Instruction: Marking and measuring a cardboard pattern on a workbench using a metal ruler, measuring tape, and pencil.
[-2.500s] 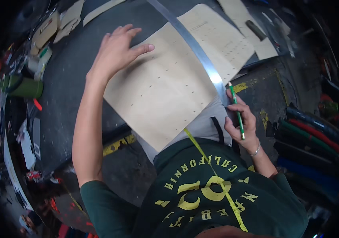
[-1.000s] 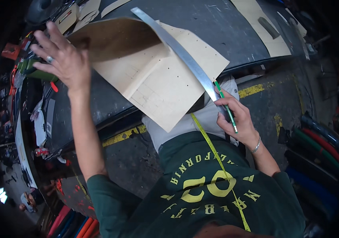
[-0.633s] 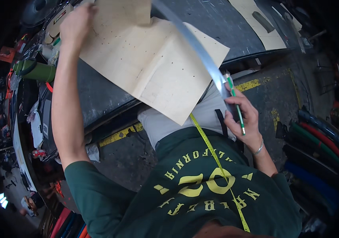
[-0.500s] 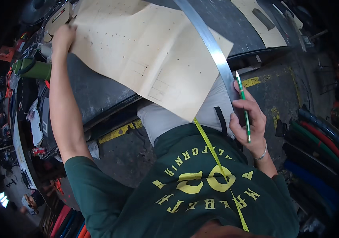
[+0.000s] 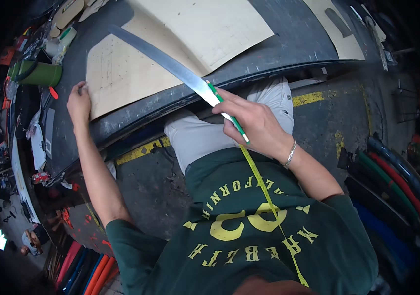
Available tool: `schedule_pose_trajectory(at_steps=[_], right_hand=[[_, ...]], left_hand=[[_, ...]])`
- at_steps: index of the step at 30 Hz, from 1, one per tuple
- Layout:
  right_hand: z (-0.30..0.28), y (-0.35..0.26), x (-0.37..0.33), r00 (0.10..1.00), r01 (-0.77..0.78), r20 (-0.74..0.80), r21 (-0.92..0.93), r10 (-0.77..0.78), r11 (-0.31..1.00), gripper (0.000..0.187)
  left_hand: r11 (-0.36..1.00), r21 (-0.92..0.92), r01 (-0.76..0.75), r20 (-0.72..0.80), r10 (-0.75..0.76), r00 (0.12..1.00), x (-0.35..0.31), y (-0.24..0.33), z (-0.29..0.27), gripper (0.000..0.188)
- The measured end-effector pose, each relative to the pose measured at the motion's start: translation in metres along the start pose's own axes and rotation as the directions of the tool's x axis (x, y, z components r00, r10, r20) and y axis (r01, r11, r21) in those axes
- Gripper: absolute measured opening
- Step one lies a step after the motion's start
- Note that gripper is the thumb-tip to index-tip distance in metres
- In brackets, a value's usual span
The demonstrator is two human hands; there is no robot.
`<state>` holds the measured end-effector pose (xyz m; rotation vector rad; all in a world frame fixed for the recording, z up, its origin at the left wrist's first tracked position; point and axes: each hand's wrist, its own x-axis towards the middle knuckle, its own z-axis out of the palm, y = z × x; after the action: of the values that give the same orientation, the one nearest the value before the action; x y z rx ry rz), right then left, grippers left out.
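A large tan paper sheet (image 5: 121, 73) with pencil marks and small holes lies on the dark worktable, creased and raised in its middle. At its left edge, near the front corner, my left hand (image 5: 79, 104) has its fingers curled against the paper; the fingertips are partly hidden. My right hand (image 5: 254, 118) is closed round a long steel ruler (image 5: 163, 60) and also holds a green pencil (image 5: 229, 114) across it. The ruler reaches up and left over the sheet. A yellow tape measure (image 5: 256, 172) hangs down my front.
On the table's left stand a green canister (image 5: 37, 73) and a roll of tape (image 5: 66, 35). Another tan paper piece (image 5: 338, 29) lies at the far right with a dark curved piece on it. Coloured rolls (image 5: 392, 182) stand at the right, more rolls (image 5: 89, 270) at lower left.
The paper sheet has turned and settled back onto the table, away from my lap. My left hand has come nearer; my right hand has swung the ruler leftward, with the pencil still in it.
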<state>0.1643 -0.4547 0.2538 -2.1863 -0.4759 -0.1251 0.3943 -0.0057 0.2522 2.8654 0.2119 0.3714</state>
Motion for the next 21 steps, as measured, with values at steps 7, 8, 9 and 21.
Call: schedule_pose_trajectory(at_steps=[7, 8, 9, 21], right_hand=[[-0.018, -0.014, -0.009, 1.0, -0.018, -0.016, -0.041, 0.017, 0.999, 0.029], [-0.017, -0.013, -0.01, 1.0, -0.022, -0.011, -0.038, 0.022, 0.999, 0.029], [-0.015, -0.01, -0.01, 0.999, -0.048, 0.008, -0.039, 0.049, 0.998, 0.028], [-0.035, 0.03, 0.003, 0.887, -0.268, -0.43, -0.184, 0.168, 0.946, 0.029]], left_hand=[[0.999, 0.005, -0.054, 0.111, 0.053, 0.992, 0.003, 0.03, -0.018, 0.067], [0.993, 0.085, -0.083, 0.12, 0.072, 0.99, 0.005, 0.032, -0.018, 0.068], [0.978, 0.208, -0.026, 0.207, -0.018, 0.978, 0.009, 0.034, -0.021, 0.068], [0.697, -0.115, -0.708, 0.142, 0.716, 0.683, -0.06, 0.216, 0.076, 0.075]])
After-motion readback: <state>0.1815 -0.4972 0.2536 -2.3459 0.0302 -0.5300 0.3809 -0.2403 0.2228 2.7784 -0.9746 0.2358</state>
